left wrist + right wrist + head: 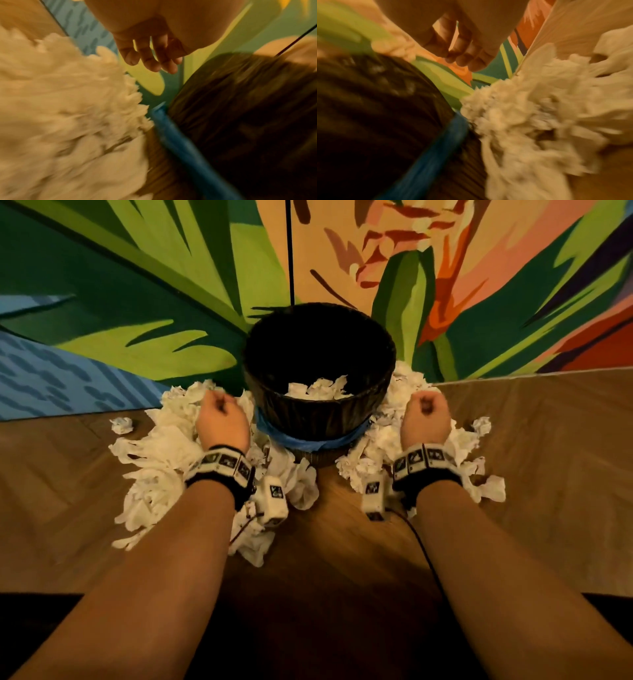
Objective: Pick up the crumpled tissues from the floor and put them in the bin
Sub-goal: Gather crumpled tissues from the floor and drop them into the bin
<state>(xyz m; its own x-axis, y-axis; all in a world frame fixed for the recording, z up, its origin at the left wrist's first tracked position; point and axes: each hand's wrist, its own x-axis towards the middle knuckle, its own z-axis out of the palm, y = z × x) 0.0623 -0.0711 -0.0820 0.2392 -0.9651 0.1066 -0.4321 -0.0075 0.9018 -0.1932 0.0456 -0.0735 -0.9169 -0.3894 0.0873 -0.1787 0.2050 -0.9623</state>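
A dark woven bin (318,419) with a blue band stands on the floor against the wall, with a few crumpled tissues (320,390) inside. White crumpled tissues are heaped to its left (161,450) and to its right (383,440). My left hand (221,414) hovers over the left heap (68,115), beside the bin's wall (248,108); its fingers (150,59) hang loosely and hold nothing. My right hand (426,414) hovers over the right heap (530,115), next to the bin (376,108). Its fingers (464,54) are loosely curled and empty.
A painted mural wall (137,302) rises right behind the bin. Single tissue balls lie apart at the far left (121,425) and the far right (481,424) on the wooden floor (548,457). A black cable (421,542) trails from my right wrist.
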